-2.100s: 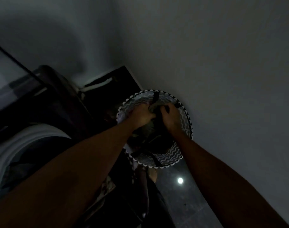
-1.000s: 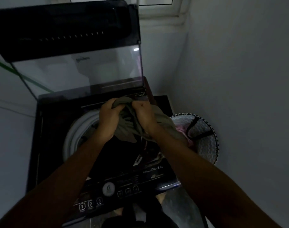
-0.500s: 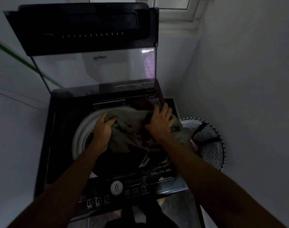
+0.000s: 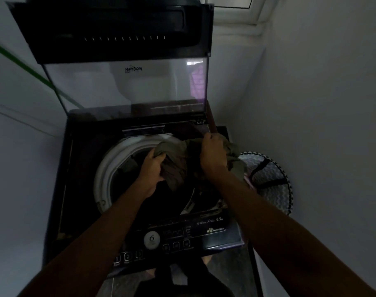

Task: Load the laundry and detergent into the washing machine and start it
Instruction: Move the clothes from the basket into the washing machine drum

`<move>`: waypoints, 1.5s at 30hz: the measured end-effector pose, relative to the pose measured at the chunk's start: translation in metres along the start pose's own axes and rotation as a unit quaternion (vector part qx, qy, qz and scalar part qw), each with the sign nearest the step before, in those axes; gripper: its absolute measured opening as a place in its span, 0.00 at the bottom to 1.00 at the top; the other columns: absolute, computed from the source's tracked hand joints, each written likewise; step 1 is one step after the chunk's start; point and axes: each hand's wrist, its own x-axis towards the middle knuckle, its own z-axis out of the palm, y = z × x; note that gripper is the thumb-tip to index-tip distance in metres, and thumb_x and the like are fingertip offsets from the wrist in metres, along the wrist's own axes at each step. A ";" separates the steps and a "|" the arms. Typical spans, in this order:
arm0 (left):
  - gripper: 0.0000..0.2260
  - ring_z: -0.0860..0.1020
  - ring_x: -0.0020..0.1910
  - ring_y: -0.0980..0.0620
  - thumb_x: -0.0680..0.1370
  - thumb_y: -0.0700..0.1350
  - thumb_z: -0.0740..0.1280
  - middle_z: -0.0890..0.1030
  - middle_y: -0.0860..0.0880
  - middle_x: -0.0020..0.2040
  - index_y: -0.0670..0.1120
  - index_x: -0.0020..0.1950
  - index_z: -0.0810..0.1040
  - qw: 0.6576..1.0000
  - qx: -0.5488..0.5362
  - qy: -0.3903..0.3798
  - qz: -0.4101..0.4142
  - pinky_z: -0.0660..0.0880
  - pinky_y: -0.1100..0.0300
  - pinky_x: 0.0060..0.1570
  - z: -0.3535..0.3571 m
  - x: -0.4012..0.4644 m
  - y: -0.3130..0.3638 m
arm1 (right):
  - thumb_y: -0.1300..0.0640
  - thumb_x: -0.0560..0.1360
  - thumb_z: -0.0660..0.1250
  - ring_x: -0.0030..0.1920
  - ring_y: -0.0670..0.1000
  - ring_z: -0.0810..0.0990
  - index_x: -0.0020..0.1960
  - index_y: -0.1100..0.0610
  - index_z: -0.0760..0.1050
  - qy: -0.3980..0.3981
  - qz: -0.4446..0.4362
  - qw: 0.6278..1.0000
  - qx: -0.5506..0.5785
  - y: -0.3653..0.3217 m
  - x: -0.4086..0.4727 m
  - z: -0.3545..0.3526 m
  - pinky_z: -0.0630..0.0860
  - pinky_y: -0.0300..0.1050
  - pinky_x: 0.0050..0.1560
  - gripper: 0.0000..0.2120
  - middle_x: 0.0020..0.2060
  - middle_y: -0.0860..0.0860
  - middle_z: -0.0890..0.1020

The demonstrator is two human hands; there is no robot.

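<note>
A black top-loading washing machine [image 4: 80, 179] stands in front of me with its glass lid [image 4: 127, 86] raised. Its white drum rim [image 4: 105, 168] is open, with dark clothes inside. Over the drum's right half I hold an olive-green garment [image 4: 176, 168]. My left hand [image 4: 152, 166] grips its left end above the drum opening. My right hand [image 4: 212, 155] grips the bunched cloth at the machine's right edge. Part of the garment hangs over that edge toward the laundry basket [image 4: 275, 187].
The zigzag-patterned basket stands on the floor in the narrow gap between the machine and the right wall. The control panel [image 4: 174, 239] with a round dial and buttons runs along the machine's near edge. A wall lies close on the left, a window frame [image 4: 236, 9] at the back.
I lifted the olive garment out of the basket and carried it left over the machine. Since half a second ago my hands have lowered it slightly toward the drum.
</note>
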 end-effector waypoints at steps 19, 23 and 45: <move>0.13 0.79 0.48 0.54 0.79 0.38 0.65 0.80 0.48 0.57 0.52 0.62 0.75 0.996 0.086 -0.012 0.029 0.78 0.58 0.48 -0.072 0.002 0.007 | 0.62 0.74 0.64 0.45 0.53 0.76 0.55 0.61 0.72 -0.166 -0.007 0.943 0.289 -0.110 -0.012 0.029 0.72 0.46 0.48 0.10 0.45 0.55 0.77; 0.26 0.75 0.53 0.55 0.76 0.34 0.67 0.73 0.53 0.63 0.47 0.73 0.67 0.986 0.169 -0.006 0.009 0.70 0.72 0.37 -0.086 0.011 -0.007 | 0.68 0.71 0.67 0.53 0.55 0.77 0.55 0.64 0.72 -0.246 -0.018 0.930 0.273 -0.110 -0.014 0.053 0.74 0.46 0.51 0.13 0.53 0.59 0.77; 0.10 0.78 0.46 0.55 0.79 0.42 0.64 0.81 0.51 0.50 0.49 0.59 0.79 0.960 0.253 -0.051 0.108 0.72 0.63 0.45 -0.039 0.038 -0.024 | 0.64 0.72 0.67 0.55 0.57 0.80 0.51 0.61 0.81 -0.115 0.034 0.965 0.233 -0.052 -0.006 0.031 0.72 0.41 0.55 0.09 0.51 0.58 0.83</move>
